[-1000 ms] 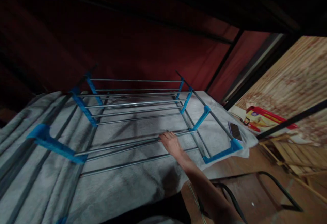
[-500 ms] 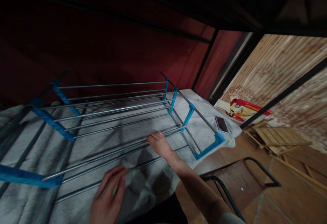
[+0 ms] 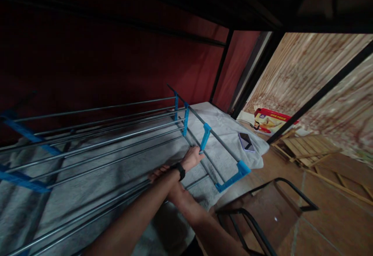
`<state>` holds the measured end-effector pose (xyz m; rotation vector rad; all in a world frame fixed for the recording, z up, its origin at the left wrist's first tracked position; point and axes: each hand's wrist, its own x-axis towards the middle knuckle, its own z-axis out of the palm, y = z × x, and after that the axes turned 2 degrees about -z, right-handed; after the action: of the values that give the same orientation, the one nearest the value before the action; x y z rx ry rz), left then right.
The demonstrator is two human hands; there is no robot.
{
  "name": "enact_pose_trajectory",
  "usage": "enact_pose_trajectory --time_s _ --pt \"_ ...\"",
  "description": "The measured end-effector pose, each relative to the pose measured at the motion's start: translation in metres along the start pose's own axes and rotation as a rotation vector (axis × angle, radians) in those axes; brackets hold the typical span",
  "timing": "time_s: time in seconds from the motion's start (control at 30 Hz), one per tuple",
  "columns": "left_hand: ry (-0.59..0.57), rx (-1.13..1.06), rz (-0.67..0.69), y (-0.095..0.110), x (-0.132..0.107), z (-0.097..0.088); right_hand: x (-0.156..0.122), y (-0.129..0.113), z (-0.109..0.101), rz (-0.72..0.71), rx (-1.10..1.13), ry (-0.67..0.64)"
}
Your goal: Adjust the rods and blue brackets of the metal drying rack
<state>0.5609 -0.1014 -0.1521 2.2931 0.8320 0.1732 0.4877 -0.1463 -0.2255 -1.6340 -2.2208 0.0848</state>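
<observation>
While crossed over — left hand point(image 3: 191, 158) at blue bracket point(image 3: 204, 132).

Rack rods point(image 3: 96, 139) run close together over the grey blanket point(image 3: 224, 125); gaps between them look narrow, perhaps finger-wide only. Blue bracket point(image 3: 205, 131) and black side rail point(image 3: 215, 135) block the right end. Open blanket beyond the rail, save a phone point(image 3: 246, 141). Dark chair frame point(image 3: 262, 209) crowds the near right.
</observation>
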Motion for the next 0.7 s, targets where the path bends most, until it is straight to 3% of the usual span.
enact_pose_trajectory --time_s 0.1,0.23,0.3,0.4,0.53,0.7 --pt "-0.027 0.023 -0.029 -0.005 0.010 0.008 -0.016 -0.001 0.000 -0.004 0.095 0.108" --pt "-0.066 0.072 -0.038 -0.012 0.011 0.009 -0.065 0.010 0.001 -0.014 0.184 0.246" --pt "-0.081 0.096 -0.039 -0.013 0.012 0.008 -0.093 0.024 -0.003 0.079 0.219 0.411" --pt "-0.097 0.120 -0.030 -0.013 0.013 0.007 -0.121 0.051 -0.019 0.354 0.287 0.687" --pt "-0.094 0.136 -0.017 -0.012 0.012 0.006 -0.122 0.086 -0.037 0.645 0.394 0.865" --pt "-0.093 0.156 -0.024 -0.010 0.011 0.003 -0.094 0.106 -0.031 0.734 0.589 0.824"
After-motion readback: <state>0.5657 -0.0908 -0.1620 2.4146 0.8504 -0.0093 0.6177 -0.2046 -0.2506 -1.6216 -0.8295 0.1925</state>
